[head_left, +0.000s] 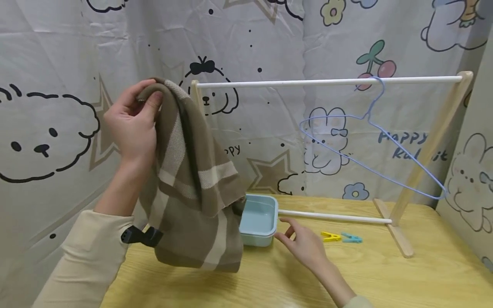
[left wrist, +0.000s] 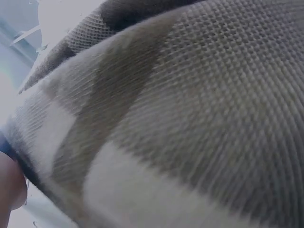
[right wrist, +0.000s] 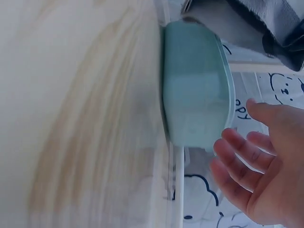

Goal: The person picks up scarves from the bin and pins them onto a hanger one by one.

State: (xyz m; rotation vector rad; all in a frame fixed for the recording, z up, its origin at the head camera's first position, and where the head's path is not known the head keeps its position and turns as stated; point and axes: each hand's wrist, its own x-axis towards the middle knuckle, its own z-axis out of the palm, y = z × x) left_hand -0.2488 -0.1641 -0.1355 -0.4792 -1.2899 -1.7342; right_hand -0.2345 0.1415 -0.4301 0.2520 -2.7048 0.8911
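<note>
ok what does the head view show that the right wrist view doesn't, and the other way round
Only the head view: the blue hanger, the yellow clip, the blue clip, and the left hand pinching the brown checked cloth.
Only the right wrist view: the palm of the right hand.
Both: that hand, the pale blue box, part of the cloth, the table and the printed curtain.

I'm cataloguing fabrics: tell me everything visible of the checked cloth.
The checked cloth is brown, beige and cream, soft-looking, with a knitted or woven texture. The left hand pinches its top; it hangs in loose folds, partly hiding the pale blue box. Whether it touches the box or table is unclear.
</note>
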